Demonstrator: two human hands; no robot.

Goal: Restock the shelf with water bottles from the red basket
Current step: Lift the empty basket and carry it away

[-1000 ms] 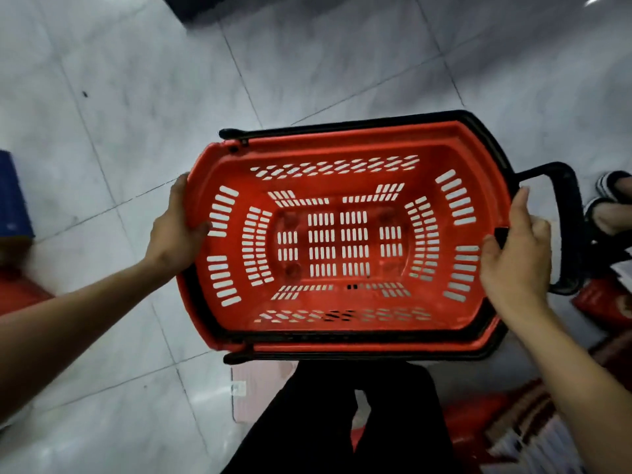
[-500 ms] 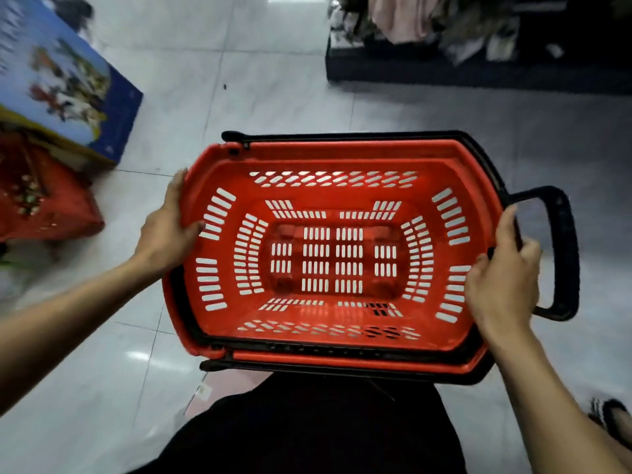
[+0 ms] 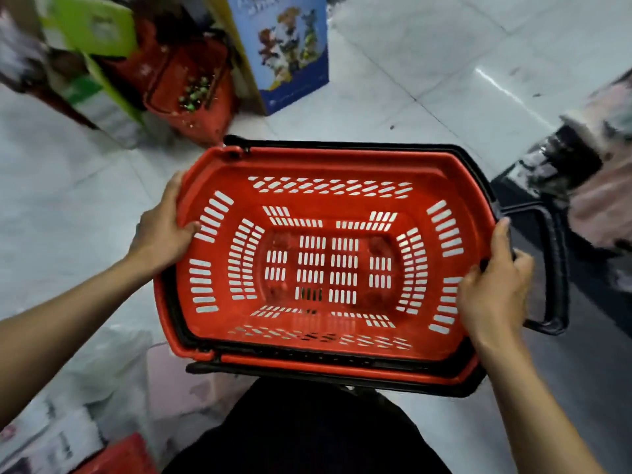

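The red basket (image 3: 455,186) with slotted walls and a black handle hangs in front of me above the floor, and nothing lies inside it. My left hand (image 3: 160,230) grips its left rim, thumb curled over the edge. My right hand (image 3: 492,289) grips the right rim beside the black pull handle (image 3: 554,268). No water bottle and no shelf show in the head view.
On the grey tiled floor (image 3: 410,80) ahead stand a second red basket (image 3: 191,83) holding small green items, a blue printed box (image 3: 290,46) and green packaging (image 3: 92,29). Dark racks with pink goods (image 3: 588,186) sit at right. White bags (image 3: 113,364) lie at lower left.
The view has swung left: the blue box and other red basket moved toward the centre top, the racks slid to the right. Both hands keep their grip on the basket.
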